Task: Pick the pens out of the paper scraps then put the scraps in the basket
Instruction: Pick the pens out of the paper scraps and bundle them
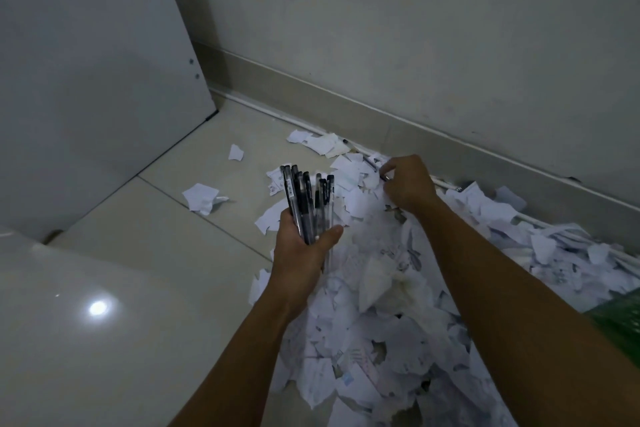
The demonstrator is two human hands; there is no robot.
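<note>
A: What takes up the most room?

B: The tiled floor (pixel 114 305), with a pale cabinet panel (pixel 86 73) standing at ten o'clock and the wall (pixel 433 28) running from twelve down to three. After that, the heap of paper scraps (pixel 388 305), spread along the skirting from centre to five o'clock. A few loose scraps lie apart at nine o'clock of the heap.

A: Any basket?

B: Only a green edge (pixel 620 319) at four o'clock, cut off by the frame; I cannot tell what it is.

A: And the hands?

B: The left hand (pixel 304 253), near centre, grips a bundle of pens (pixel 308 201), fingers and thumb wrapped round their lower ends, the dark caps fanning up toward twelve. The bundle is held above the heap's left edge.

A: The right?

B: The right hand (pixel 408 184), at one o'clock of the left, reaches into the far scraps beside the skirting. Its thumb and forefinger pinch a single pen (pixel 375 168) lying among the paper, the other fingers curled.
</note>
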